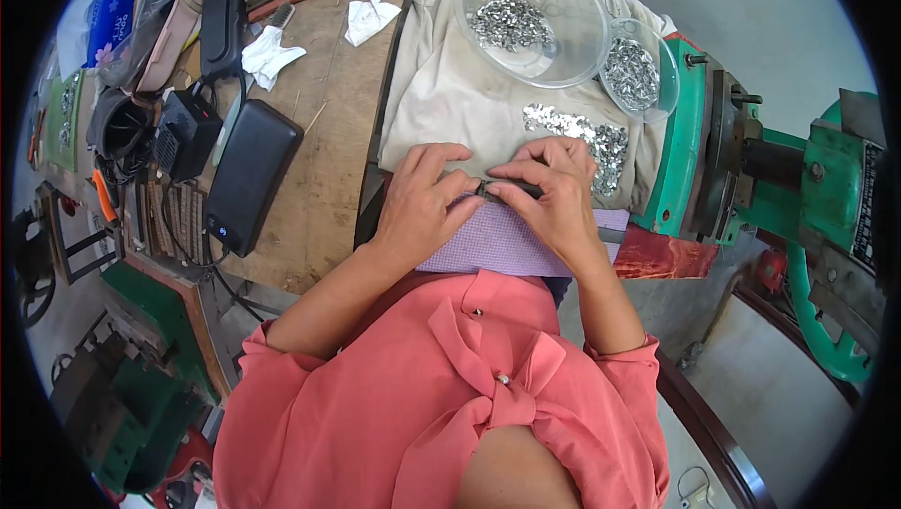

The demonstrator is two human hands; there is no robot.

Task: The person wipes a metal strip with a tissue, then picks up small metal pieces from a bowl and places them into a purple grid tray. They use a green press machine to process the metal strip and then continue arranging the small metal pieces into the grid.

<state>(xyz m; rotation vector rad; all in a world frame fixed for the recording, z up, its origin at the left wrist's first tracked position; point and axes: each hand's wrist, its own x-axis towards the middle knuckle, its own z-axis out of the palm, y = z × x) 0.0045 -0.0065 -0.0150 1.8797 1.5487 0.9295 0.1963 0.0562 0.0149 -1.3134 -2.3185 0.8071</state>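
Observation:
My two hands meet over the edge of a cloth-covered work surface. My left hand [424,197] has its thumb and forefinger closed together at the near end of a small dark piece [484,190]. From the other side, the thumb and fingers of my right hand [552,188] pinch the same piece, and its dark body runs back under the palm. Its exact kind is too small and too covered to tell. Just beyond my right hand lies a loose heap of small shiny metal pieces [608,154] on the pale cloth [422,96]. A purple checked cloth [493,239] lies under my wrists.
A clear round tub [582,66] and a smaller clear bowl [668,87] hold metal pieces. A green machine [678,143] stands close on the right. To the left, a wooden table [328,152] bears a black power bank [251,171], crumpled tissues [272,56] and cables.

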